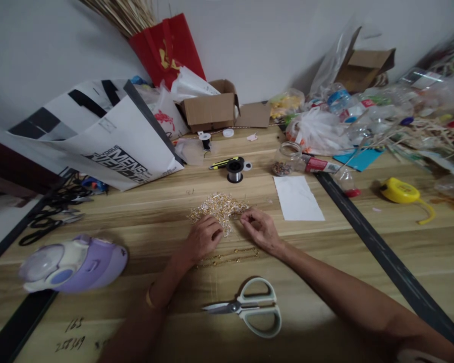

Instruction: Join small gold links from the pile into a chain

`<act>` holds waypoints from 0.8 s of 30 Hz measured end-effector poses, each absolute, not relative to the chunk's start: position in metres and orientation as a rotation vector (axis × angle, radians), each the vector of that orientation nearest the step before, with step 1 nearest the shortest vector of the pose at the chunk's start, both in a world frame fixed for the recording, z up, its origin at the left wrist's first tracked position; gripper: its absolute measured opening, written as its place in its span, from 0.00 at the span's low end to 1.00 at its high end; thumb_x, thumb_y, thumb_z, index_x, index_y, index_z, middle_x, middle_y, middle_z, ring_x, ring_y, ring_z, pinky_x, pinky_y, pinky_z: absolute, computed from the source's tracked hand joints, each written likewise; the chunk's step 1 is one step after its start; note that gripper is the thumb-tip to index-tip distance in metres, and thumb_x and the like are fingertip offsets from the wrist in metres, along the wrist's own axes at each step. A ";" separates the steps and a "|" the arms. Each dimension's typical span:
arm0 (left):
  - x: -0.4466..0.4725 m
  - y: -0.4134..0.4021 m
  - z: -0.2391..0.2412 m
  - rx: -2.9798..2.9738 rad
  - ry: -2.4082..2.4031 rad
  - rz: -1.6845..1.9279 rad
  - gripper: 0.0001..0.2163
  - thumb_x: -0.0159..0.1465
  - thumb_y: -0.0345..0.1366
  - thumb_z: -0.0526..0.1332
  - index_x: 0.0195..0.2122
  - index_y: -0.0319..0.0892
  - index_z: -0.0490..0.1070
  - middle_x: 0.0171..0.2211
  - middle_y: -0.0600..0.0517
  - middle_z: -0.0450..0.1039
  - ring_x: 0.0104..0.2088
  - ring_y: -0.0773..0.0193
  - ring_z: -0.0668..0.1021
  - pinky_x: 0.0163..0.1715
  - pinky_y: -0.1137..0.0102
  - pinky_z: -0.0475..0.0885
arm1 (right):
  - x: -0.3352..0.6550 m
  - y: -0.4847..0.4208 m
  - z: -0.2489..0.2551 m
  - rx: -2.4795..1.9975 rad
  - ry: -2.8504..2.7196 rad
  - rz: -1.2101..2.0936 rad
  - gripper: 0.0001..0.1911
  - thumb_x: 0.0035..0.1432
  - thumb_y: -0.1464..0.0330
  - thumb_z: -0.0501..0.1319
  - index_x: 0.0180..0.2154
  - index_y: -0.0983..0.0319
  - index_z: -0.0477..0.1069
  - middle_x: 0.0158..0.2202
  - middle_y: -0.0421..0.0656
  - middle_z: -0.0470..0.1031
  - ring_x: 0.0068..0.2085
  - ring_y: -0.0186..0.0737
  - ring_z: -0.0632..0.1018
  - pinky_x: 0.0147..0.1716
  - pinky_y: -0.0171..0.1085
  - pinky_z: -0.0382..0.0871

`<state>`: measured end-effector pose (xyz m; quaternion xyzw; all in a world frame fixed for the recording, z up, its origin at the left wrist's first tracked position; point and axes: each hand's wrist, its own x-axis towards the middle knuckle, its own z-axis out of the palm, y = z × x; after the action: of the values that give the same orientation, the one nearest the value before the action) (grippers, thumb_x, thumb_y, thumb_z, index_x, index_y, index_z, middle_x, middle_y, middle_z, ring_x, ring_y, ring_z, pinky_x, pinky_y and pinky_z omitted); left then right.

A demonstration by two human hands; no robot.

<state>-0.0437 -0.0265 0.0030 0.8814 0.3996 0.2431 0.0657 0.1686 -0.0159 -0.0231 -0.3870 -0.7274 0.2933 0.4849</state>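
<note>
Mid-frame: left hand (205, 234), right hand (260, 230) half-curled at trinket pile (220, 205), hold unclear | step: apparently picking through | next: calls for fine pinch

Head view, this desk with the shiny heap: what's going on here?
A person is working at a glittery gold-and-silver pile. The left hand is at its near side, the right hand by its right edge; whether either grips a piece is too small to tell. A gold chain and scissors lie nearer the person.
</note>
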 end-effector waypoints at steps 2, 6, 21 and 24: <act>-0.044 -0.025 0.001 2.537 1.213 0.836 0.06 0.59 0.27 0.58 0.26 0.39 0.70 0.26 0.50 0.72 0.31 0.63 0.71 0.36 0.68 0.67 | 0.169 -0.016 -0.023 -0.917 -1.810 0.672 0.05 0.60 0.69 0.56 0.31 0.61 0.68 0.28 0.41 0.71 0.30 0.36 0.72 0.31 0.35 0.65; -0.041 -0.025 0.001 2.236 1.265 0.982 0.03 0.56 0.27 0.60 0.26 0.39 0.71 0.25 0.51 0.73 0.29 0.65 0.73 0.33 0.71 0.68 | 0.168 -0.018 -0.020 -0.832 -1.896 0.586 0.04 0.60 0.72 0.55 0.32 0.61 0.67 0.29 0.42 0.71 0.32 0.37 0.72 0.32 0.35 0.65; -0.025 -0.032 0.006 1.238 1.213 1.007 0.08 0.46 0.36 0.69 0.23 0.38 0.74 0.22 0.54 0.75 0.25 0.68 0.75 0.29 0.75 0.69 | 0.162 -0.034 -0.016 -0.684 -2.045 0.364 0.03 0.62 0.71 0.53 0.35 0.61 0.64 0.29 0.43 0.69 0.31 0.38 0.69 0.29 0.36 0.64; -0.022 -0.034 0.008 1.236 1.207 0.992 0.08 0.45 0.35 0.70 0.23 0.38 0.74 0.22 0.54 0.75 0.25 0.69 0.74 0.29 0.76 0.68 | 0.160 -0.037 -0.016 -0.684 -2.036 0.365 0.03 0.62 0.72 0.53 0.35 0.61 0.64 0.30 0.43 0.69 0.31 0.38 0.70 0.29 0.35 0.63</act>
<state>-0.0224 -0.0337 0.0081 0.5209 0.5086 0.4179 0.5436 0.1603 -0.0370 -0.0157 -0.2783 -0.8283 0.1487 0.4631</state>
